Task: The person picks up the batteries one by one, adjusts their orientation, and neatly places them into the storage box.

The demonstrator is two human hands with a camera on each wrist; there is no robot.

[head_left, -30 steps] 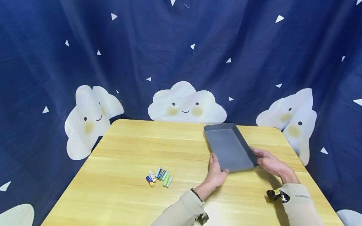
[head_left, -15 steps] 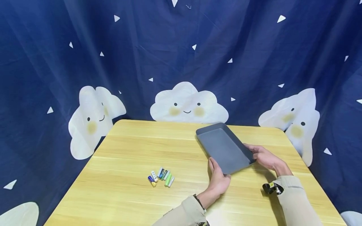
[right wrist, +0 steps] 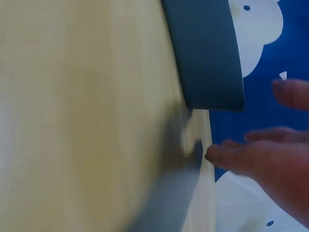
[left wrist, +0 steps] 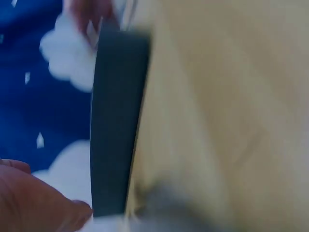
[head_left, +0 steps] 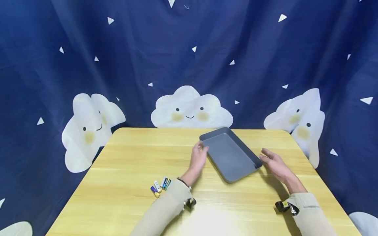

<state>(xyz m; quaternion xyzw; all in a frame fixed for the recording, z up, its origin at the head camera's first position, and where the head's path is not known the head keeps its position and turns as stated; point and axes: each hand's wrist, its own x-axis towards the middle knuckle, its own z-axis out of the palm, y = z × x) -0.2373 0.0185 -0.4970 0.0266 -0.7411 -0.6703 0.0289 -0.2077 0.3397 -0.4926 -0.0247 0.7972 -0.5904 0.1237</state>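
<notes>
A dark grey rectangular baking tray [head_left: 231, 157] with raised sides sits at an angle toward the back right of the table. My left hand [head_left: 198, 159] is at its far left corner, fingers loosely bent beside the rim; in the left wrist view the thumb [left wrist: 53, 205] lies close to the end of the tray wall [left wrist: 118, 125]. Off the near right corner, my right hand [head_left: 279, 167] holds nothing, its fingers spread. The right wrist view shows a gap between those fingers [right wrist: 231, 157] and the tray's side [right wrist: 207, 58].
Several small batteries [head_left: 160, 186] lie grouped on the wooden table [head_left: 118, 190], left of the tray. My left sleeve [head_left: 165, 209] hides part of that group. A dark blue curtain [head_left: 189, 42] with white clouds hangs behind the table's back edge.
The tray has shifted left and turned slightly. My left hand has left its near side for the far left corner, and my right hand has let go of the right side.
</notes>
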